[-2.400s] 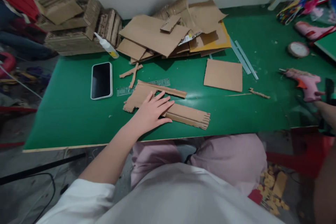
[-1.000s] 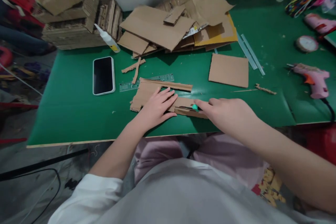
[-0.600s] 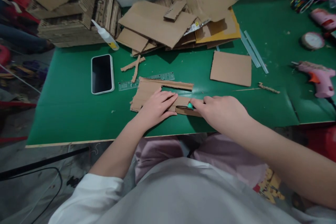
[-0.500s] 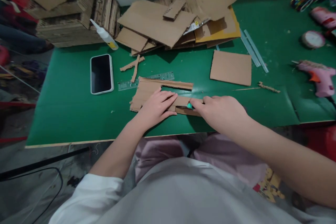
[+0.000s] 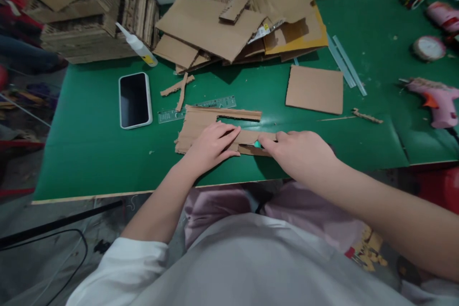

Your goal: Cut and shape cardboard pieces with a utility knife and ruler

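A torn-edged piece of corrugated cardboard [image 5: 191,126] lies near the front edge of the table, with long slots dividing its right part into strips. My left hand [image 5: 215,143] rests flat across it, fingers stretched to the right and slightly apart. My right hand [image 5: 299,150] is closed around a utility knife [image 5: 257,144]; only a bit of its green body and the thin blade show, at the lower slot. The rest of the knife is hidden by the hand. Behind the cardboard, a clear ruler [image 5: 217,102] is partly covered by it.
A phone [image 5: 135,100], a glue bottle [image 5: 138,47] and cardboard scraps [image 5: 181,91] lie to the left. Stacked cardboard [image 5: 211,24] fills the back. To the right are a cardboard rectangle [image 5: 314,89], glue sticks [image 5: 346,64], a tape roll [image 5: 429,48] and a pink glue gun [image 5: 432,100].
The view has shifted slightly, so the table items sit a little further left and higher. Both hands keep nearly the same pose, and the knife remains at the lower slot.
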`<action>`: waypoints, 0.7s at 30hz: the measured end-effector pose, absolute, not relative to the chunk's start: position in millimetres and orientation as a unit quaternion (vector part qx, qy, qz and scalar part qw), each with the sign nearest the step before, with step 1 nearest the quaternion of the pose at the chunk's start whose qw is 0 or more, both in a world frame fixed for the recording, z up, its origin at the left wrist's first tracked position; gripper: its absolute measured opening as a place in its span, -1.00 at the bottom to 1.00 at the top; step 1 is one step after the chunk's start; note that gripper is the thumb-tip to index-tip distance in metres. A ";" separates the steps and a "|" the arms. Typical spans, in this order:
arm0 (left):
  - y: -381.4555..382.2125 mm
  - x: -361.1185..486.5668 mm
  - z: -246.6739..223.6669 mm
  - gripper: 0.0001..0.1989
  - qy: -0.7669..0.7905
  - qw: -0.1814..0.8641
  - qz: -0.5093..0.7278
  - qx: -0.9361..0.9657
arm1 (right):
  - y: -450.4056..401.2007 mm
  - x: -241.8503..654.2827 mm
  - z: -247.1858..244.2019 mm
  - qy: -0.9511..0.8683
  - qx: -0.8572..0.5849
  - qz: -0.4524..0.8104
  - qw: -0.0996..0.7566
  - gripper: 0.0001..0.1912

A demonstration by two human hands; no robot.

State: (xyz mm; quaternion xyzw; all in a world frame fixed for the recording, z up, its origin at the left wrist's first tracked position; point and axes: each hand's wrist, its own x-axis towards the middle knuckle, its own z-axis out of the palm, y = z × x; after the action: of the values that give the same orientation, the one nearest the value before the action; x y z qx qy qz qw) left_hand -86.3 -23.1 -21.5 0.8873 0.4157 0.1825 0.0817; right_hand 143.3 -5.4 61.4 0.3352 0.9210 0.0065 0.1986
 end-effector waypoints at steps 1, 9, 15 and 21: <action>-22.9 -86.3 -21.9 -0.45 0.414 0.082 0.187 0.887 | -5.3 143.6 61.0 0.920 0.336 0.008 0.200 -0.66; -22.9 -85.8 -21.3 -0.46 0.415 0.088 0.191 0.885 | -3.6 146.4 57.7 0.920 0.334 0.012 0.205 -0.66; -22.4 -86.3 -22.1 -0.46 0.418 0.095 0.187 0.884 | -4.0 148.8 58.5 0.916 0.338 0.009 0.214 -0.65; -22.1 -86.3 -22.8 -0.46 0.415 0.093 0.190 0.885 | -3.5 152.1 60.3 0.914 0.339 0.004 0.221 -0.63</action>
State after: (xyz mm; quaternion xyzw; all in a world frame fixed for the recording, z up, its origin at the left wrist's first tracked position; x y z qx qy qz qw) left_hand -86.3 -22.1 -22.8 0.8848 0.4150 0.1905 0.0930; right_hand 152.1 -3.5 60.3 0.3394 0.9143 0.0039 0.2212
